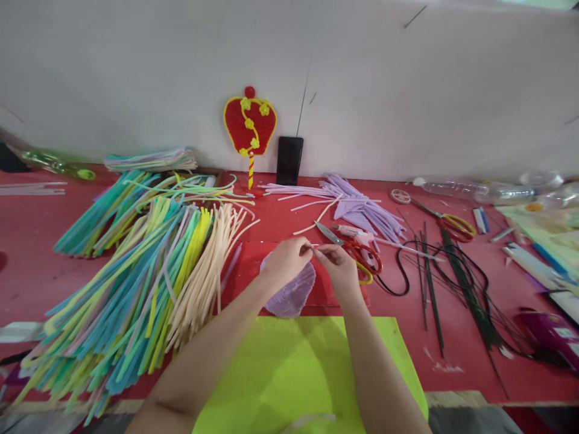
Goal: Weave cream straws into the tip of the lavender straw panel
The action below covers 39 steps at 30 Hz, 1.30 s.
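Mat [294, 367]: lime, nearest, under both forearms.
Left hand [287, 260]: grip pinched on thin stem [313, 246] — just above purple fan [289, 296].
Right hand [340, 266]: grip pinching same stem.
Scissors [357, 250]: beside right hand, on red surface [452, 337].

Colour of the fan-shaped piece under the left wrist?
Pale purple. The fan-shaped piece shows best in the head view.

The left hand [286, 260] hides part of the purple piece [289, 295]; what the fingers [304, 247] pinch is too small to tell.
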### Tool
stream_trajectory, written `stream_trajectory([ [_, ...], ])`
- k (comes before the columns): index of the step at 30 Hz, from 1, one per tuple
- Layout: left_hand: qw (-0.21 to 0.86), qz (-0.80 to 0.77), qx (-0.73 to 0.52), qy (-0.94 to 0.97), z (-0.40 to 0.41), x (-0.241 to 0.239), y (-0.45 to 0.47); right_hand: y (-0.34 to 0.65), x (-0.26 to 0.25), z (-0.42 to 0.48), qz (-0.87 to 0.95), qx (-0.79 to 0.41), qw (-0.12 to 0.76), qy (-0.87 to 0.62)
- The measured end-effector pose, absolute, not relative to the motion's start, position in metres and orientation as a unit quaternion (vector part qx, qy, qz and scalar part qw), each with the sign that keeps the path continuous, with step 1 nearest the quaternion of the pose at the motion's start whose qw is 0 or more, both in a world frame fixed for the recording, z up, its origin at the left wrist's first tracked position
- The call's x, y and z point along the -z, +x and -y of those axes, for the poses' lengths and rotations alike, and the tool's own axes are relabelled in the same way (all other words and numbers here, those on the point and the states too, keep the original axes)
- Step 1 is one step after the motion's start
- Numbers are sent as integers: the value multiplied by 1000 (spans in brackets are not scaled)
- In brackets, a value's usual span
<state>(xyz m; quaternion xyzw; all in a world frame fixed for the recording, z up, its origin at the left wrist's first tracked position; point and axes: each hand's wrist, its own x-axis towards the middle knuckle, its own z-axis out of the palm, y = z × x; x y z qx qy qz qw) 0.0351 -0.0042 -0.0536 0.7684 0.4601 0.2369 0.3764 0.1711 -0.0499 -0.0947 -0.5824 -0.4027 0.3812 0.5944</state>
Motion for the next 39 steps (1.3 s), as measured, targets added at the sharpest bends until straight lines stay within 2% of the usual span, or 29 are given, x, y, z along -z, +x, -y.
stream_trajectory([
  [12, 387, -478, -241, 751, 3, 51, 34, 168, 91, 54, 476, -294, 567, -605],
  [39, 387, -470, -263, 748, 2, 52, 35, 164, 95, 55, 487, -294, 568, -595],
])
